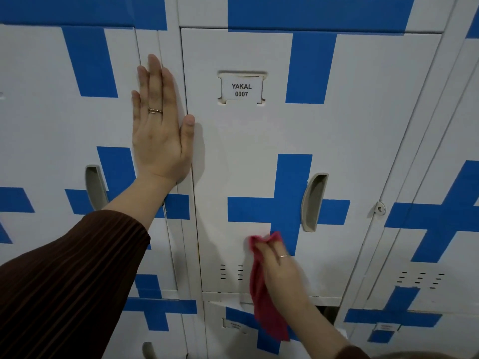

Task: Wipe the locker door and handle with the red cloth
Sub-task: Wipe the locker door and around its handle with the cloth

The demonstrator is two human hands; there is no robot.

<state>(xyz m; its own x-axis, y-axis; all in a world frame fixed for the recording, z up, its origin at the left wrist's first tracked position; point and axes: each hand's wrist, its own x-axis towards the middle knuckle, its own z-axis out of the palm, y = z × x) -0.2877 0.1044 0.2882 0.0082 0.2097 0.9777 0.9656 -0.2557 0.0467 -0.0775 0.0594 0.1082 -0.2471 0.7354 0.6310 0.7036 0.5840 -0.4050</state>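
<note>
The white locker door (238, 141) with blue tape crosses fills the middle of the view and carries a label reading YAKAL 0007 (241, 89). Its grey recessed handle (312, 202) sits right of centre. My right hand (278, 265) grips the red cloth (264, 301) and presses its top against the lower part of the door, below and left of the handle; the rest of the cloth hangs down. My left hand (159, 120) lies flat with fingers together on the frame at the door's left edge.
A neighbouring locker on the left has its own grey handle (96, 186). A padlock hasp (380, 208) sticks out at the door's right edge. Vent slots (231, 272) sit low on the door. Another locker (233, 327) lies below.
</note>
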